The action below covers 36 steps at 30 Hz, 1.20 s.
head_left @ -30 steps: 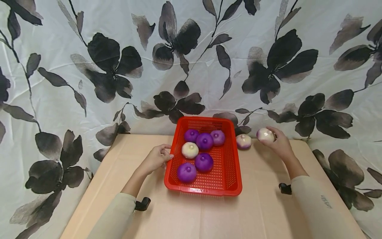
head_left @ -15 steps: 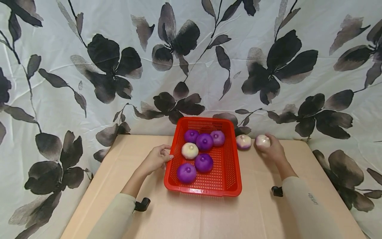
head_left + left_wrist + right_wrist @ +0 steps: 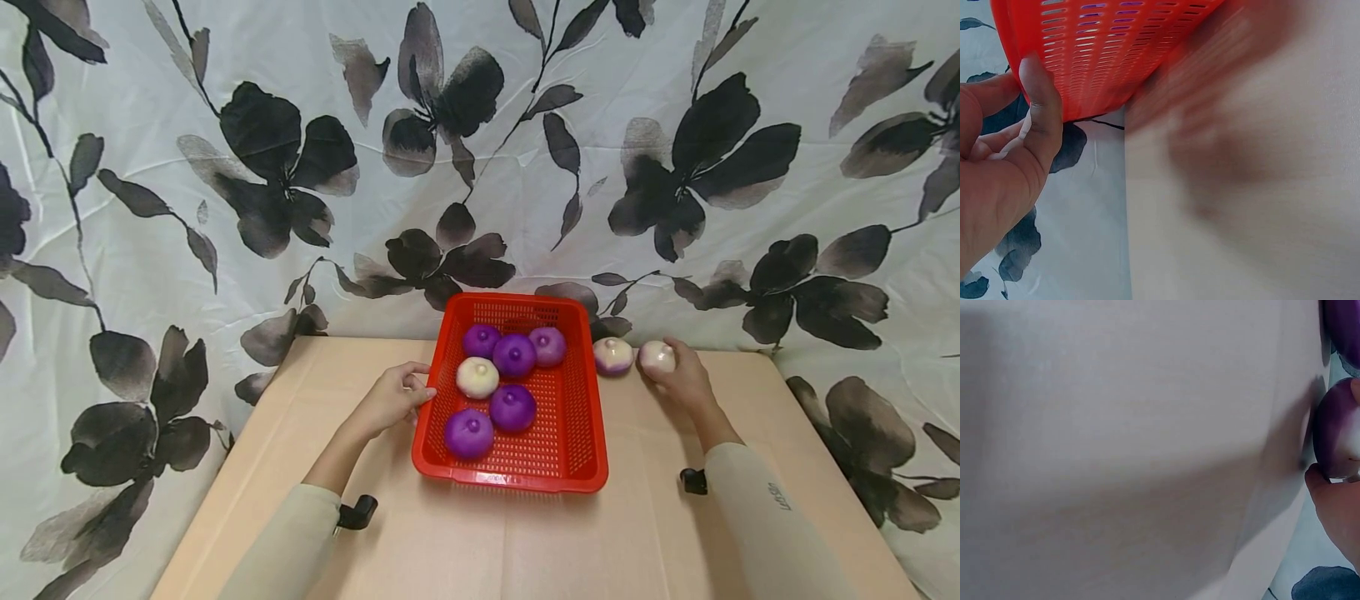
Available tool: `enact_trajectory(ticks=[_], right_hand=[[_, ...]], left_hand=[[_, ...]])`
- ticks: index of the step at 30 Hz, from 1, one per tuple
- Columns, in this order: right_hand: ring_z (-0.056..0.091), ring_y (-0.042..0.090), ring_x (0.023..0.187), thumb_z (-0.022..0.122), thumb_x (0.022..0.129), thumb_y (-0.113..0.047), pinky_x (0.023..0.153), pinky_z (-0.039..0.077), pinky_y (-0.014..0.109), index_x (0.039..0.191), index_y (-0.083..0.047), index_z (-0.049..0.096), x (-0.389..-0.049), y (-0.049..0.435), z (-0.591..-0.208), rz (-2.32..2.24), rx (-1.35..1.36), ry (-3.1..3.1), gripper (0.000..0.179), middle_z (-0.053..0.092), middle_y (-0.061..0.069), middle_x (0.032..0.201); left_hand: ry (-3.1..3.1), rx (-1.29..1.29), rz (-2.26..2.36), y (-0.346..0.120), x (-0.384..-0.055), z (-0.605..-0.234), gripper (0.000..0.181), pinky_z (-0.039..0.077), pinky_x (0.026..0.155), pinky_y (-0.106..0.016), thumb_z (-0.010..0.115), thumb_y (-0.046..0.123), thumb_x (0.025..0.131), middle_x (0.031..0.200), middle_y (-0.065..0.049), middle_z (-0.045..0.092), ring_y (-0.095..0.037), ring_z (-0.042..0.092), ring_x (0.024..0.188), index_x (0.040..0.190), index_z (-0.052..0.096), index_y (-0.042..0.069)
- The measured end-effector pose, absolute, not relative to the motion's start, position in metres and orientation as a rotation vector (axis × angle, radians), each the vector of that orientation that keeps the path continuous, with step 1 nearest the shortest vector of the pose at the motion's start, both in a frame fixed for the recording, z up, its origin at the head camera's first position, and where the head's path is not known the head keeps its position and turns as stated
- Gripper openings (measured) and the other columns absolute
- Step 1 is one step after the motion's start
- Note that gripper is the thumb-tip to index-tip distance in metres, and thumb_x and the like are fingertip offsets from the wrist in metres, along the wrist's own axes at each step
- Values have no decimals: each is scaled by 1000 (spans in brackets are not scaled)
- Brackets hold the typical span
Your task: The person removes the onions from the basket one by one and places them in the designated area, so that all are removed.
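Note:
A red perforated plastic basket (image 3: 555, 433) stands at the middle of the table. In it lie several glossy purple turnips (image 3: 513, 356) and one cream-white turnip (image 3: 477, 378). My left hand (image 3: 392, 402) pinches the basket's left rim between thumb and fingers, as the left wrist view shows from below. Right of the basket sits a white turnip with a purple lower side (image 3: 613, 357). Just beyond it my right hand (image 3: 688, 379) holds another white-and-purple turnip (image 3: 656, 357) low at the table's far edge. In the right wrist view this turnip (image 3: 1332, 428) is partly cut off.
A pale tan table (image 3: 480, 550) runs from the front up to a white cloth with dark flowers (image 3: 540, 242) behind its far edge. Black wrist mounts (image 3: 357, 512) show below both forearms.
My right hand has brought its turnip left and down, close beside the other one outside the basket. My left hand and the basket stay put.

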State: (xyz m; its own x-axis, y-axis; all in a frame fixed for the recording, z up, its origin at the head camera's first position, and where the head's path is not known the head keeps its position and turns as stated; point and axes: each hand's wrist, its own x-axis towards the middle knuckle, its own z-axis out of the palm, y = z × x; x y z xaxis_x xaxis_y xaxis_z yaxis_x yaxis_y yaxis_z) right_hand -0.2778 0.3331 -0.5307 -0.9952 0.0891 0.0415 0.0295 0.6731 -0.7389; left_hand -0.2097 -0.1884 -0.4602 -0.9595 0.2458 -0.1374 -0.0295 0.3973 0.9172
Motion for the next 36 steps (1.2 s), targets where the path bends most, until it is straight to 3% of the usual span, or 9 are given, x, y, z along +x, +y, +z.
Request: enact_trajectory(ticks=[8, 36], right_hand=[[43, 56, 133, 75, 92, -15, 113, 34, 68, 151, 12, 34, -280, 331, -532, 1216, -58, -2777, 77, 42, 40, 148], [38, 58, 138, 77, 91, -15, 116, 30, 70, 156, 12, 25, -282, 334, -530, 1210, -40, -2800, 88, 36, 42, 151]], left_hand=[[2416, 179, 1576, -187, -209, -459, 47, 63, 60, -51, 69, 3, 96, 84, -13, 65, -21, 60, 53, 140, 53, -6], [2415, 178, 1569, -188, -211, -462, 48, 63, 60, -50, 70, 4, 96, 85, -13, 65, -19, 59, 51, 140, 53, -6]])
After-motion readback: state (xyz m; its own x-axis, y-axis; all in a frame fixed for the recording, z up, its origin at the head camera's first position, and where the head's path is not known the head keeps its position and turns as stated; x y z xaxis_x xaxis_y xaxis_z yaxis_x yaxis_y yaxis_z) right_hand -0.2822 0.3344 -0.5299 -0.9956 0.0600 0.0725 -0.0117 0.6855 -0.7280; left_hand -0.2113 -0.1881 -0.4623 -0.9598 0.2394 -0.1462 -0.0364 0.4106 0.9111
